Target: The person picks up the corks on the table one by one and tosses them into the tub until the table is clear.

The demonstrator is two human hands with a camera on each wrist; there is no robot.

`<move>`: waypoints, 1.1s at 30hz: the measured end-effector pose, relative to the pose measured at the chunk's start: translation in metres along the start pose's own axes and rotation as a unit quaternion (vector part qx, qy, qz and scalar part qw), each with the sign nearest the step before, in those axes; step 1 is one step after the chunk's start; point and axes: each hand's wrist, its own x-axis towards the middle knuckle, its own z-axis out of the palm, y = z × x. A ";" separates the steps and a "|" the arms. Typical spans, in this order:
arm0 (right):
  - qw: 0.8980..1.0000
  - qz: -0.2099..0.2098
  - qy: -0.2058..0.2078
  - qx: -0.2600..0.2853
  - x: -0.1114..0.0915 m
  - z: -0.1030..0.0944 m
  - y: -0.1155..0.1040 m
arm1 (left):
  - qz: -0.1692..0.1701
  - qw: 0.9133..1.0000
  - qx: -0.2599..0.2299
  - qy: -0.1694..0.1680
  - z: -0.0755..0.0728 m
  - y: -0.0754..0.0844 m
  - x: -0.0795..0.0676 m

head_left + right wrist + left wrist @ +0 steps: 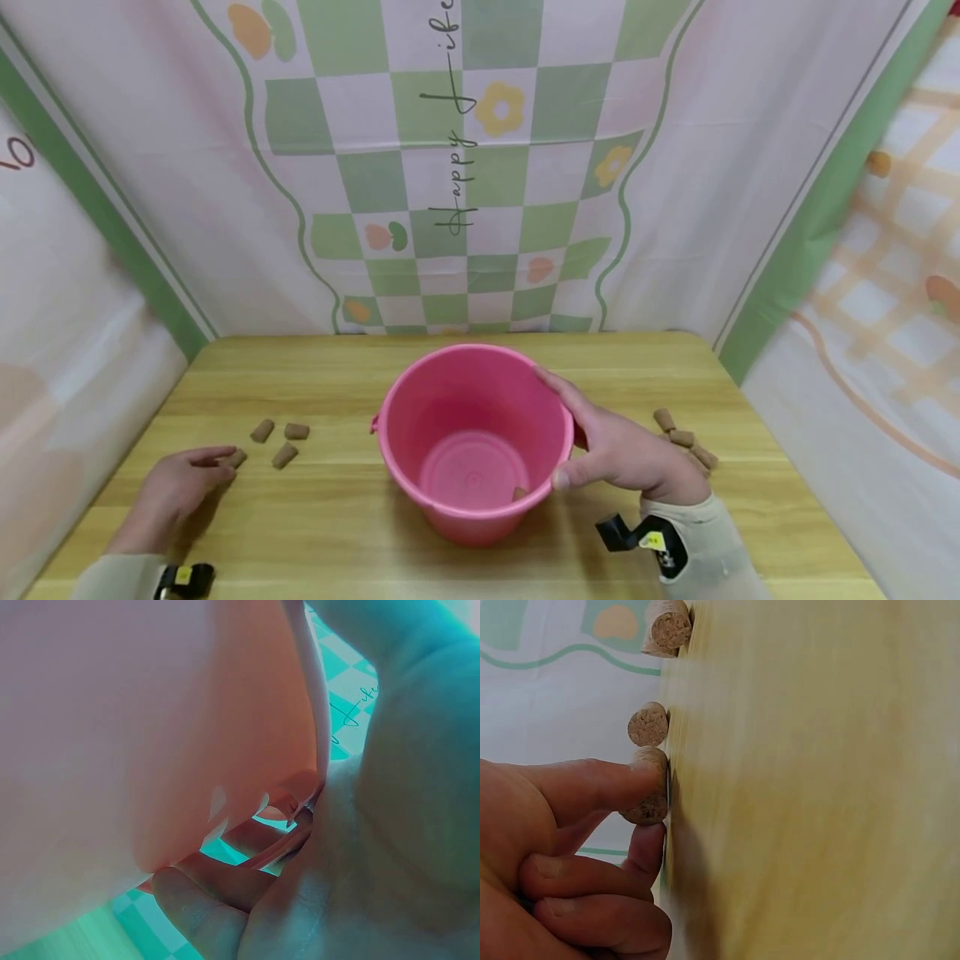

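Observation:
A pink bucket (474, 525) stands upright on the table, its opening facing up. One brown cork (520, 493) shows at its bottom, partly hidden by the near rim. My right hand (622, 454) grips the bucket's right side, the thumb at the rim and other fingers against the outer wall. In the right wrist view, fingers curl around the bucket's wall (150, 750) beside its handle (277, 851). Over on the left, my left hand (180, 483) pinches a cork (651, 810) between thumb and finger, low at the tabletop.
Three more corks, one of them a loose cork (285, 455), lie just right of the left hand. Several others, including a cork (682, 437), sit clustered beyond the right wrist. The wooden table (337, 533) is bordered by patterned cloth (367, 175) at the back and sides.

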 end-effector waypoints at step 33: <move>1.000 0.012 0.002 0.011 0.000 0.000 -0.002 | -0.046 0.977 -0.205 -0.028 -0.002 0.015 -0.004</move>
